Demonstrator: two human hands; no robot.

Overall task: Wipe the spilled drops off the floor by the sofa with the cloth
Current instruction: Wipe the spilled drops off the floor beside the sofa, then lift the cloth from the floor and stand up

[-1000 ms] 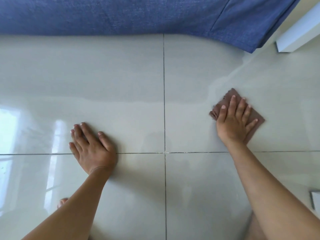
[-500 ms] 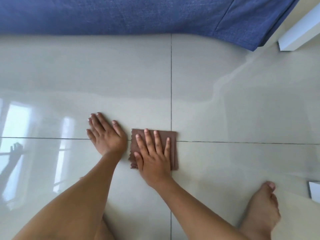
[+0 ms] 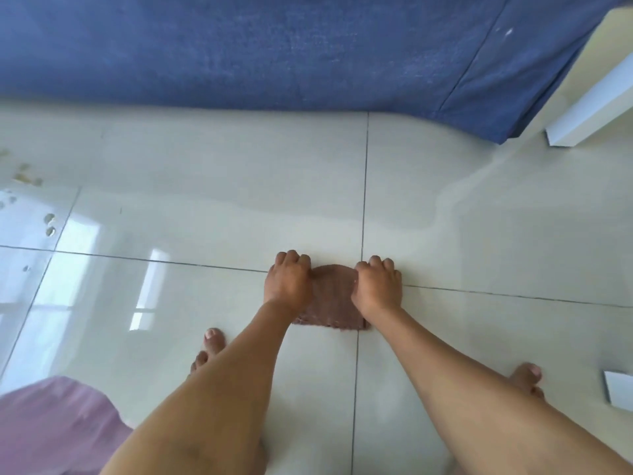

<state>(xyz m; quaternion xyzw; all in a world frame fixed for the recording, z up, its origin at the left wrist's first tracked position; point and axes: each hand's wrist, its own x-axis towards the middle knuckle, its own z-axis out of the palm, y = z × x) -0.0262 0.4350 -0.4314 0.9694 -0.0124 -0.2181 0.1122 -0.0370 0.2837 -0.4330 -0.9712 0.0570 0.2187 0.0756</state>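
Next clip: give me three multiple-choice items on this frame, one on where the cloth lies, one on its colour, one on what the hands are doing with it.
1. Where does the cloth lie?
A. On the sofa
B. On the floor where tile seams cross
C. On the white furniture at right

2. What colour is the cloth?
A. Brown
B. Blue
C. White

3. What are the hands doing?
A. Both lifted clear of the cloth
B. Only one touches the cloth
C. Both curled onto the cloth's far corners

Answers:
1. B, since the cloth rests on the floor over the seam crossing, well short of the sofa.
2. A, brown against pale tile.
3. C, as the left hand and right hand each bunch a far corner of it.
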